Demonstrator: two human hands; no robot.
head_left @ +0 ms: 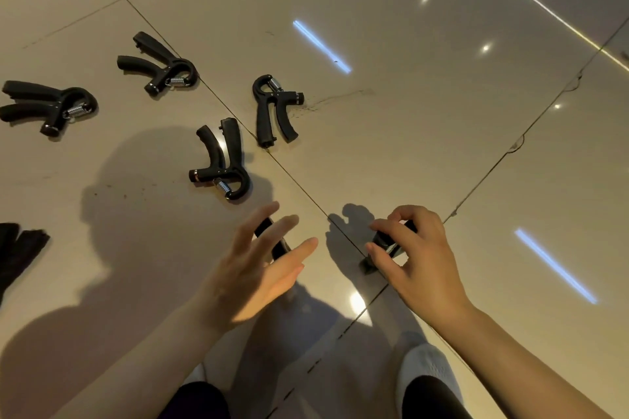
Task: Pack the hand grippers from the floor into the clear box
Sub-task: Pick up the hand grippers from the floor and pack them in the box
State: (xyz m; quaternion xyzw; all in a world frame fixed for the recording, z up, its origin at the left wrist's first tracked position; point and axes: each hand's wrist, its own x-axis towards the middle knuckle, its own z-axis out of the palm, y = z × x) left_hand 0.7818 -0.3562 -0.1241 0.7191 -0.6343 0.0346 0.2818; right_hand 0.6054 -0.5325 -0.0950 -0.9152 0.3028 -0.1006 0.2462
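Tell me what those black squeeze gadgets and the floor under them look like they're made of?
The hand grippers look like matte black plastic, perhaps with rubbery handles, since they barely shine. Each coiled spring glints silver, so likely metal. The floor looks like glazed beige tile: it mirrors the lights and has straight joints.

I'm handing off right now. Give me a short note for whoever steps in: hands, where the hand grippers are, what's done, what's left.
Right hand: fingers curled round a hand gripper low at the floor.
Left hand: open, fingers spread over another gripper, not gripping it.
Four more lie loose on the tiled floor: far-left gripper, upper-left gripper, centre gripper, upper-centre gripper.
The clear box is out of view, so what is already packed cannot be told.
Left: all six visible grippers.
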